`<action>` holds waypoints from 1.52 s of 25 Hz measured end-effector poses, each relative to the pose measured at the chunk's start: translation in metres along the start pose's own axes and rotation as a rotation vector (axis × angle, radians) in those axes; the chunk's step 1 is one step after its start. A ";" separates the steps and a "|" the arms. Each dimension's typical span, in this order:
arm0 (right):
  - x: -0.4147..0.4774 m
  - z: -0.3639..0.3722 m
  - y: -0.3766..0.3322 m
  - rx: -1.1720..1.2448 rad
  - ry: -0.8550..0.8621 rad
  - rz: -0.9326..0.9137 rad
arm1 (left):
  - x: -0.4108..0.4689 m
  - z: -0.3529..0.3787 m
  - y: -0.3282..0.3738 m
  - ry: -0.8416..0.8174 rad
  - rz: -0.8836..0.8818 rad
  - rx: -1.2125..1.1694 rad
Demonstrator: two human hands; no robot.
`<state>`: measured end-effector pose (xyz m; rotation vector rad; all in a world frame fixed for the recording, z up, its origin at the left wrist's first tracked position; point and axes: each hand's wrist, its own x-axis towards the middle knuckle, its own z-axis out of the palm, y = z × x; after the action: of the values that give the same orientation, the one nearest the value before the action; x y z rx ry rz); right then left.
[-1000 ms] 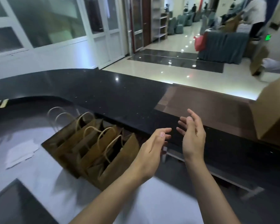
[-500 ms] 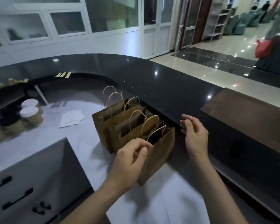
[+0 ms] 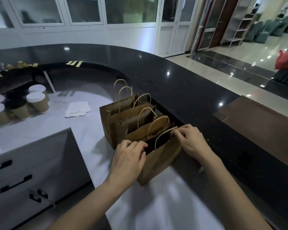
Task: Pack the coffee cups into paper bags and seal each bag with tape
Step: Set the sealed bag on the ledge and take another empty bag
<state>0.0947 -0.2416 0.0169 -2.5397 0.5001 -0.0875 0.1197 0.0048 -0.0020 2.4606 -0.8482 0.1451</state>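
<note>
The nearest paper bag (image 3: 158,161) stands open at the centre of the frame on the white table (image 3: 165,205), first in a row of brown kraft bags (image 3: 123,120) with twisted paper loop handles. The left hand (image 3: 128,156) pinches the bag's left rim, fingers closed on the paper; the right hand (image 3: 189,140) pinches the right rim by the handle (image 3: 163,135). A glossy black raised counter (image 3: 181,90) curves just behind the row. At the left edge of the frame stand lidded coffee cups (image 3: 37,100), well apart from the bags, with a crumpled white napkin (image 3: 77,109) between them.
</note>
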 end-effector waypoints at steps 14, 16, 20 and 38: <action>-0.007 -0.001 -0.005 -0.165 -0.154 -0.011 | -0.008 -0.010 -0.029 0.014 -0.251 0.243; -0.010 -0.001 -0.004 -0.152 -0.160 0.047 | -0.010 -0.014 -0.033 -0.032 -0.298 0.279; -0.019 0.004 -0.002 -0.142 -0.130 0.112 | -0.014 -0.019 -0.038 -0.149 -0.320 0.125; -0.076 0.013 -0.007 -0.087 -0.235 0.148 | -0.045 -0.034 -0.047 -0.464 -0.226 -0.129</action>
<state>0.0288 -0.2017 0.0124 -2.5434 0.6061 0.2896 0.1147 0.0779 -0.0059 2.4785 -0.7223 -0.5624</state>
